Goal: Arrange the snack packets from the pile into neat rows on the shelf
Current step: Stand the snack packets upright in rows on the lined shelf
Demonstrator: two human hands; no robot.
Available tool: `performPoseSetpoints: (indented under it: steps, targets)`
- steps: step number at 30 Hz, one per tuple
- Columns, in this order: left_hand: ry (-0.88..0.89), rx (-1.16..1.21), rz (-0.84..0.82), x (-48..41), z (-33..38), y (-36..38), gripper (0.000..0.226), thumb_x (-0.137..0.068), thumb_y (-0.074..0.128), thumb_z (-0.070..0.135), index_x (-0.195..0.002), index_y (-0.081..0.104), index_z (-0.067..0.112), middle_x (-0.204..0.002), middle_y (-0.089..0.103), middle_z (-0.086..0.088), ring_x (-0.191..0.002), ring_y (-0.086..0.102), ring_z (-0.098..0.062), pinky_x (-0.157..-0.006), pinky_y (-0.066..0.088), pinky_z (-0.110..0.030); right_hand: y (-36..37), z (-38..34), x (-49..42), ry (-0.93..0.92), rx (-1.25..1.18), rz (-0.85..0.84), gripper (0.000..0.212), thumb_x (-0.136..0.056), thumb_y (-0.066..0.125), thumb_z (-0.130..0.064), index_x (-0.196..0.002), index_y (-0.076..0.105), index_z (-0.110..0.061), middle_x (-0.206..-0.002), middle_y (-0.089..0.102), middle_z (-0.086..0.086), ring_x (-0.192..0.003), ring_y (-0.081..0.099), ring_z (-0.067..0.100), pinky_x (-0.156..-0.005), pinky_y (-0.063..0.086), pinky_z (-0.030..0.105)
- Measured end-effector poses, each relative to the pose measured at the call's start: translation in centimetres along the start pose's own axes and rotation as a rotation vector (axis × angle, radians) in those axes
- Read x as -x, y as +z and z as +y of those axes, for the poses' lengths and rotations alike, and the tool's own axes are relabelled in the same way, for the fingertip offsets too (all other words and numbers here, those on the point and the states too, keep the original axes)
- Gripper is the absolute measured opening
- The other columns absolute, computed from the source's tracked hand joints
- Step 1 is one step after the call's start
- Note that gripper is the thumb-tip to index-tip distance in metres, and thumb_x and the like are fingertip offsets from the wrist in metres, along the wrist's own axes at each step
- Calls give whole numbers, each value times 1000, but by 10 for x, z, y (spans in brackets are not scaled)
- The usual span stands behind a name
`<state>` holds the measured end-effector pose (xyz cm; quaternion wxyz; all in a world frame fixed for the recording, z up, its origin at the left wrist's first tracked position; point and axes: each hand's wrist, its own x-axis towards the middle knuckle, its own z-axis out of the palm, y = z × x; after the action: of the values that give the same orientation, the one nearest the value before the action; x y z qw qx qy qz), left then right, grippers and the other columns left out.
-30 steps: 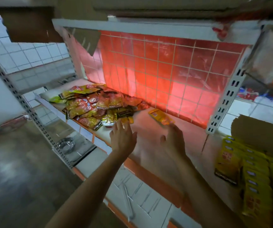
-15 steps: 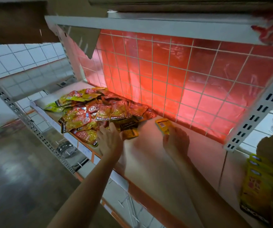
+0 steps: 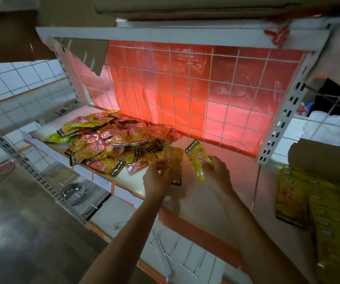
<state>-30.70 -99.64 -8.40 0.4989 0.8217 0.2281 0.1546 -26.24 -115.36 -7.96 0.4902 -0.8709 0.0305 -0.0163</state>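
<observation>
A pile of yellow and red snack packets (image 3: 111,144) lies on the left half of the white shelf (image 3: 222,193). My left hand (image 3: 156,177) grips one yellow packet (image 3: 174,162) just right of the pile, lifted above the shelf. My right hand (image 3: 218,173) holds a second yellow packet (image 3: 197,158) tilted upright beside it. The two held packets are close together but apart.
A red-backed wire grid (image 3: 195,95) closes the shelf's rear. White perforated uprights (image 3: 281,121) flank it. Rows of yellow packets (image 3: 316,212) fill the neighbouring shelf at right, under a cardboard box (image 3: 325,160). A metal bowl (image 3: 75,191) sits on a lower shelf at left.
My left hand has taken a yellow packet from the pile's edge and lifted it. My right hand has lifted its packet off the shelf and drawn it toward the left hand.
</observation>
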Motion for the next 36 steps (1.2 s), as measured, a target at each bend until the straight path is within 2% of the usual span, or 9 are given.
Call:
performPoseSetpoints:
  steps: [5, 9, 15, 19, 23, 28, 30, 33, 36]
  targets:
    - [-99, 285, -166, 46, 8, 3, 59, -82, 69, 7, -135, 44, 14, -110, 62, -6, -93, 64, -21, -82, 56, -42, -30, 14, 51, 78, -279, 35, 23, -86, 60, -13, -109, 60, -14, -105, 66, 12, -97, 64, 35, -82, 52, 58]
    - [-29, 415, -307, 87, 15, 7, 32, -66, 74, 13, -92, 65, 29, -94, 69, -2, -88, 67, -24, -74, 57, -35, -57, 28, 93, 94, -368, 74, 32, -74, 66, -3, -92, 60, -30, -87, 66, -6, -85, 66, 23, -76, 55, 56]
    - [-10, 450, -436, 130, 22, 22, 29, -79, 65, -4, -90, 63, 23, -95, 70, -12, -89, 67, -32, -81, 56, -51, -91, 48, 139, 132, -412, 201, 39, -71, 69, -1, -93, 61, -32, -95, 69, 2, -91, 66, 27, -78, 56, 51]
    - [13, 431, -481, 151, 35, 35, 29, -76, 64, -4, -89, 64, 22, -88, 71, -8, -83, 66, -26, -75, 55, -37, -126, 55, 159, 137, -434, 369, 37, -74, 71, -2, -103, 58, -22, -95, 65, 4, -86, 64, 24, -76, 54, 44]
    - [8, 343, -482, 158, 44, 53, 22, -83, 64, 5, -104, 66, 13, -91, 72, -6, -78, 66, -20, -72, 52, -31, -156, 64, 173, 67, -446, 475, 3, -84, 66, -14, -85, 64, -16, -75, 63, 2, -64, 57, 11, -62, 49, 30]
    - [50, 196, -522, 162, 53, 82, 27, -81, 70, 11, -108, 66, 9, -99, 72, -11, -89, 68, -26, -83, 55, -41, -187, 78, 174, 104, -516, 672, 11, -80, 69, -26, -83, 63, -19, -73, 67, 1, -64, 60, 17, -61, 52, 37]
    - [79, 132, -548, 163, 56, 95, 31, -78, 73, 15, -108, 66, 13, -98, 72, -7, -87, 67, -22, -81, 54, -36, -196, 85, 170, 124, -560, 724, 8, -81, 70, -20, -78, 62, -22, -66, 67, -8, -59, 61, 8, -55, 51, 31]
    - [139, 48, -583, 164, 61, 113, 37, -77, 76, 19, -112, 63, 17, -92, 70, 2, -76, 63, -11, -66, 48, -22, -206, 96, 160, 164, -527, 765, 8, -78, 71, -21, -75, 64, -20, -64, 65, -6, -57, 59, 12, -53, 49, 30]
    - [172, 30, -623, 166, 66, 128, 40, -75, 78, 18, -112, 62, 20, -85, 66, 7, -67, 58, 0, -55, 42, -11, -215, 106, 148, 208, -494, 773, 17, -78, 73, -20, -91, 68, -10, -76, 66, 3, -65, 59, 15, -61, 48, 30]
